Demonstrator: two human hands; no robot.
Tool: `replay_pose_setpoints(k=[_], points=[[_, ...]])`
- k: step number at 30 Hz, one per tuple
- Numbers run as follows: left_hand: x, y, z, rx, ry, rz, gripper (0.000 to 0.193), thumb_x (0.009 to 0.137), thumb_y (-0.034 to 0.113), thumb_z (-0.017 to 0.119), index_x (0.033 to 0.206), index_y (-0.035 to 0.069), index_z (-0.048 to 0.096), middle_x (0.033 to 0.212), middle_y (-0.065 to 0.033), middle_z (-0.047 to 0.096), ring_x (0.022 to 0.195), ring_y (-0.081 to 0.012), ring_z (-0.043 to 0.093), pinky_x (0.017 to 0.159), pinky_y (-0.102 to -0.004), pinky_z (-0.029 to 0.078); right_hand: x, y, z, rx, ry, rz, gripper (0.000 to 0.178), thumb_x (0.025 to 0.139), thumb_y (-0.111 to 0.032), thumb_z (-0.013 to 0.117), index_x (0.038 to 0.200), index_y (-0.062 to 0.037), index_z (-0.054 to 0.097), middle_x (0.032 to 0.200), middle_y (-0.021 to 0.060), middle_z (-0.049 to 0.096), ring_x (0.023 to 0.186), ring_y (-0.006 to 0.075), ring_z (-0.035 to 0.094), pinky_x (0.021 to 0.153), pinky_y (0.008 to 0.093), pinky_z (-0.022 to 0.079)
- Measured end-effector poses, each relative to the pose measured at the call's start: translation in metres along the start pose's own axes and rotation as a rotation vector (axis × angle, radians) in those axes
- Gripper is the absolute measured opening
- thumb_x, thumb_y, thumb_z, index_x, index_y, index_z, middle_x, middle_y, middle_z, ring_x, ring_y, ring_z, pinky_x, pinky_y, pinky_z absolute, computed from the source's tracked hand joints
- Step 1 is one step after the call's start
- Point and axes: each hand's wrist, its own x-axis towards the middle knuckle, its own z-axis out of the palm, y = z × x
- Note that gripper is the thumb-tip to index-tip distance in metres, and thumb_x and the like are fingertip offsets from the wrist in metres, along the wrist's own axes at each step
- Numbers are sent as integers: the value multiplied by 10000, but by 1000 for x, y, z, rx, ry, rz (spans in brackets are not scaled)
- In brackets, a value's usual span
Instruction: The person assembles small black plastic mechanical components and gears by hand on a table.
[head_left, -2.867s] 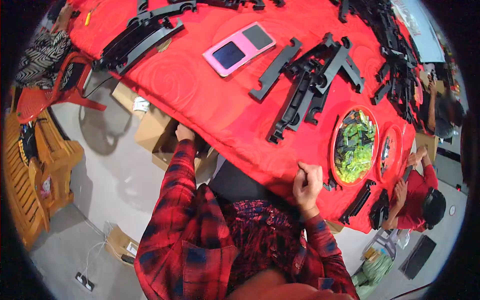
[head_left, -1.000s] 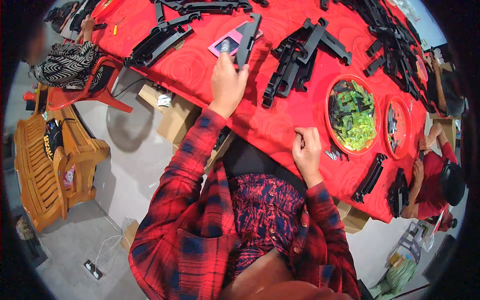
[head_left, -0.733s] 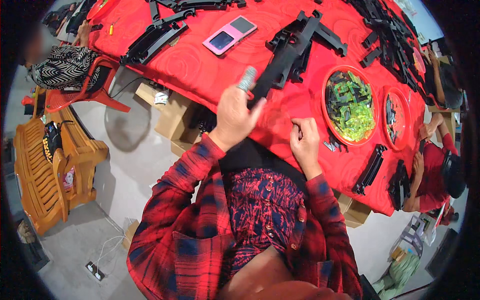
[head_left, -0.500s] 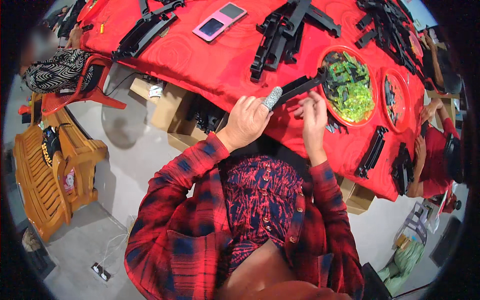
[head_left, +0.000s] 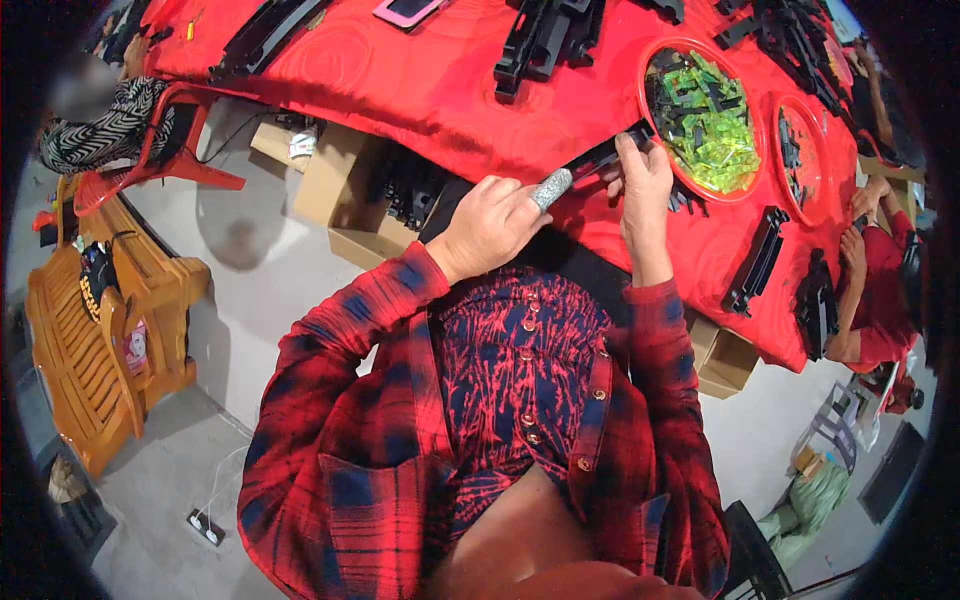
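Observation:
My left hand (head_left: 492, 222) is closed around the near end of a long, narrow black plastic part (head_left: 597, 156). A silver-grey wrapping (head_left: 552, 188) covers one of its digits, lying along the part. At the part's far end is my right hand (head_left: 645, 185), its fingers curled and bent onto the part; whether a small piece sits between them is hidden. Just beyond that end stands a round red tray (head_left: 757, 150) heaped with translucent yellow-green pieces (head_left: 715, 135) and some dark ones.
A second red tray (head_left: 822, 195) with small dark pieces stands to the right. Black plastic parts lie at the far middle (head_left: 545, 40) and near right (head_left: 757, 260) of the red-covered table (head_left: 420, 90). Open cardboard boxes (head_left: 325, 185) stand below. Other people sit at both sides.
My right hand has come in over the part's far end, its fingers now curled there. The view has shifted, so the phone-like pink object is mostly cut off at the top.

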Motion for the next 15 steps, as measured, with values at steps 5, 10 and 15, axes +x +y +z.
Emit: replay_pose_setpoints(k=[5,10,15], points=[[-5,4,-11,-239,138,-294,497,856,88,698,1317,-4,537,982,-123,666,836,-272,625,767,-354,484,-8,-3,-9,8,-50,-54,237,952,-243,656,951,-28,557,749,25,598,559,74,534,453,211,393],[-3,9,-3,-617,99,-690,315,996,102,541,1287,-18,528,1062,-110,665,945,-168,641,877,-327,489,-16,-4,-12,1,-115,-82,183,960,-214,642,960,-40,585,745,9,603,572,67,533,470,208,397],[-11,14,30,-1134,10,-891,409,1065,359,412,1207,10,573,1019,-93,673,927,-167,653,836,-296,513,-16,3,-12,-6,-150,-114,192,963,-223,641,988,-38,599,756,5,612,575,62,533,466,202,392]])
